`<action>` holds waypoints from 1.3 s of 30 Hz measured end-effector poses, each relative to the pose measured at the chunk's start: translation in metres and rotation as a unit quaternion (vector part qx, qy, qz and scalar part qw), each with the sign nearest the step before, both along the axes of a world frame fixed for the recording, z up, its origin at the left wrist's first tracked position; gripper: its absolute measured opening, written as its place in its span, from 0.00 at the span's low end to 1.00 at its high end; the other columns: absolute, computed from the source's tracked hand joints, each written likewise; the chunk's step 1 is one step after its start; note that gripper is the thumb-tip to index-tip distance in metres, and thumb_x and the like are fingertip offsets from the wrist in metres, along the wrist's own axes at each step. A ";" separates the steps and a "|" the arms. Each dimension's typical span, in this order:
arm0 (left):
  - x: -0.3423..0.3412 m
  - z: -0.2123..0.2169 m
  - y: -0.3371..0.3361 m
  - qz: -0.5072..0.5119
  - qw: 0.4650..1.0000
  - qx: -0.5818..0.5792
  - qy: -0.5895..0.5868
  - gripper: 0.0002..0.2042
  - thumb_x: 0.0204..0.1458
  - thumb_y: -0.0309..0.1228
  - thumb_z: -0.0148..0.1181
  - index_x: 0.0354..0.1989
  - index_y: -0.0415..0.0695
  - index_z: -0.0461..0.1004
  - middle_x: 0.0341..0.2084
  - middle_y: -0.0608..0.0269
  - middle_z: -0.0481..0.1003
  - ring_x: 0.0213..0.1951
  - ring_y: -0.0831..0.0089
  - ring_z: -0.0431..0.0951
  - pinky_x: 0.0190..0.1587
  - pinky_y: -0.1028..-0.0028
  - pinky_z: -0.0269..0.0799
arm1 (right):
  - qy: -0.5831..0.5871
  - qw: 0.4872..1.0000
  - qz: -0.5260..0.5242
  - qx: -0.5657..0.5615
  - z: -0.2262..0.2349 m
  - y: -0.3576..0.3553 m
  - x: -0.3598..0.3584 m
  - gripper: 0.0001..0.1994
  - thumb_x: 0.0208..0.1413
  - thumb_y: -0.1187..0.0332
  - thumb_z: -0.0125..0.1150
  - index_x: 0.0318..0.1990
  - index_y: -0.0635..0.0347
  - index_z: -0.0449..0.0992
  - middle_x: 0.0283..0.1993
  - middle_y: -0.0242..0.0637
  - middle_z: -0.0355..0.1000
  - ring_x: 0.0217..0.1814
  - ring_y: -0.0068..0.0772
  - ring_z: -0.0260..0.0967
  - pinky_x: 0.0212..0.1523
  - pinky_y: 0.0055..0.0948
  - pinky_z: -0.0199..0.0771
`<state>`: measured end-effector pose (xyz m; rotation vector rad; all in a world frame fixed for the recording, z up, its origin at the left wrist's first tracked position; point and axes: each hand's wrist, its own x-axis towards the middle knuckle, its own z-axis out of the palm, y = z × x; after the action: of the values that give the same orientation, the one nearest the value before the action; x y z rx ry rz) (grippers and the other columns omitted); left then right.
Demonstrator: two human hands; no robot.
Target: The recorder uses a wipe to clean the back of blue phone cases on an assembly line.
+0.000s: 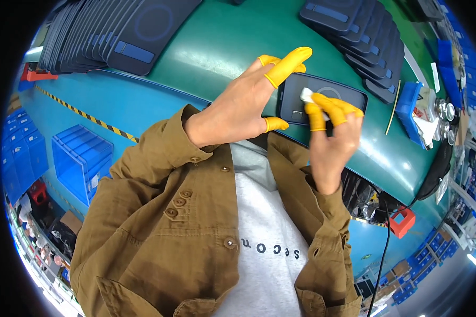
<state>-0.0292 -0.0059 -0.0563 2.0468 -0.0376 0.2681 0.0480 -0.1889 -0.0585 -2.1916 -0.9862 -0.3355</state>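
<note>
A dark phone case [327, 84] with a raised rim and a pale ring lies on the green work table [217, 58]. My left hand [243, 100] spans its left end. The thumb is by the near edge and a fingertip is by the far edge, while the index finger stretches out above. Between the fingertips of my right hand [336, 140] is a small white wad [306, 95], held over the case. Yellow finger cots cover the thumb and several fingers of both hands. My right fingers hide part of the ring.
Fanned rows of dark cases [137, 37] stand at the far left, with more cases [367, 47] at the far right. A blue bin [409, 108], a thin stick [392, 113] and small round jars [444, 111] are on the right. A blue crate [79, 158] sits below at left.
</note>
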 end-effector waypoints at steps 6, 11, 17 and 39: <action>-0.001 -0.004 0.000 0.000 1.000 -0.007 0.004 0.57 0.32 0.20 0.77 0.75 0.46 0.49 0.59 0.59 0.71 0.55 0.56 0.69 0.61 0.63 0.68 | -0.017 0.999 -0.050 0.006 -0.004 0.047 0.002 0.11 0.40 0.75 0.74 0.34 0.60 0.79 0.34 0.39 0.73 0.38 0.47 0.68 0.38 0.41 0.69; -0.002 -0.001 0.000 0.006 1.000 -0.017 0.016 0.58 0.32 0.18 0.77 0.76 0.46 0.47 0.60 0.58 0.70 0.54 0.56 0.69 0.60 0.63 0.68 | 0.020 0.990 -0.130 -0.047 0.007 0.016 0.015 0.09 0.42 0.76 0.73 0.33 0.59 0.81 0.31 0.39 0.74 0.37 0.48 0.68 0.38 0.41 0.70; 0.000 -0.004 0.002 -0.008 1.000 -0.010 0.008 0.56 0.34 0.17 0.75 0.76 0.45 0.47 0.60 0.58 0.70 0.55 0.55 0.68 0.61 0.63 0.67 | 0.014 0.998 -0.055 0.020 -0.002 0.052 -0.004 0.09 0.43 0.75 0.72 0.33 0.59 0.80 0.32 0.39 0.73 0.37 0.48 0.67 0.36 0.41 0.69; -0.002 -0.004 0.006 0.006 1.000 0.003 0.013 0.51 0.37 0.20 0.70 0.75 0.42 0.50 0.60 0.50 0.69 0.60 0.51 0.66 0.64 0.60 0.63 | -0.015 1.000 -0.017 0.002 -0.002 0.049 0.003 0.10 0.44 0.76 0.71 0.36 0.62 0.79 0.37 0.44 0.74 0.41 0.53 0.69 0.43 0.43 0.70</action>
<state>-0.0307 0.0004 -0.0598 2.0559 -0.0113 0.2493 0.0507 -0.1395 -0.0604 -2.2071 -0.9641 -0.3881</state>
